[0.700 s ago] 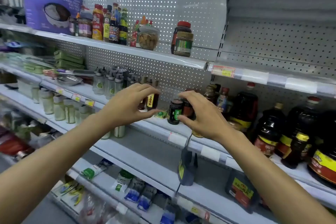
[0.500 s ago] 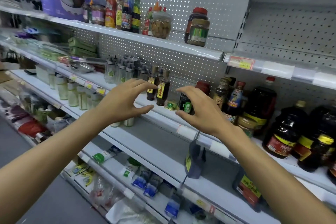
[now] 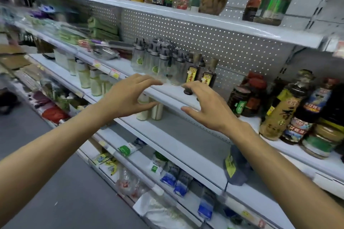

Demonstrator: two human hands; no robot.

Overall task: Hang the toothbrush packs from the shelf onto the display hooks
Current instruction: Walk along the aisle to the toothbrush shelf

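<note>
Two bare forearms are reaching forward toward a grocery shelf unit with a grey pegboard back. The left hand [image 3: 126,96] is hovering in front of the middle shelf [image 3: 173,96], fingers spread and loosely curved, thumb below, holding nothing. The right hand [image 3: 206,106] is hovering just beside it at 3 o'clock, also with fingers loosely curved and holding nothing; a small dark cap [image 3: 188,91] is showing just above its fingertips, and whether the fingers are touching it cannot be told.

Packs that may be the toothbrush packs [image 3: 128,148] are lying flat on the lower shelf [image 3: 186,156], at about 6 o'clock from the hands and well apart from them; more flat packs, blue and white [image 3: 175,182], are lying further along the same level. They are too small and blurred to identify for certain. A dark hanging pack [image 3: 234,165] is dangling under the right forearm, at 5 o'clock from the right hand.

Behind the hands, at 12 o'clock, clear glass bottles [image 3: 149,59] are standing in a cluster on the middle shelf, with small brown sauce bottles [image 3: 208,76] beside them. Large dark sauce bottles [image 3: 283,109] are standing at 3 o'clock. The left side of the view is blurred.
</note>
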